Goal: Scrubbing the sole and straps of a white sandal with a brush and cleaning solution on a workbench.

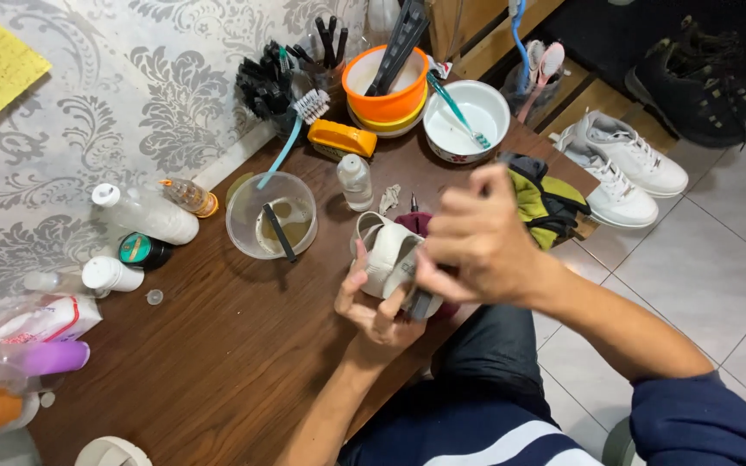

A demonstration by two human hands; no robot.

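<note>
While the left hand (pixel 379 309) cups a white shoe (pixel 388 256) from below, the right hand (pixel 479 237) closes over its top, pinching what may be a small brush; blur hides it. Just beyond the left hand, a clear plastic bowl (pixel 270 216) holds murky liquid and a dark stick. Farther off, an orange bowl (pixel 386 84) holds a black tool, and a white bowl (pixel 468 119) a teal toothbrush.

Materials and finishes, tabletop and floor

Dark brown wood table (pixel 218 362), smooth with a dull sheen; white shoe (pixel 388 259) at centre, matt leather-like upper; clear glossy plastic bowl (pixel 271 216) left of it; glossy orange plastic bowl (pixel 386 86) and glazed white bowl (pixel 466 121) at upper centre; yellow-green cloth (pixel 546 203), matt and creased; pale floor tiles (pixel 718 259) at right, smooth and faintly glossy.
</note>
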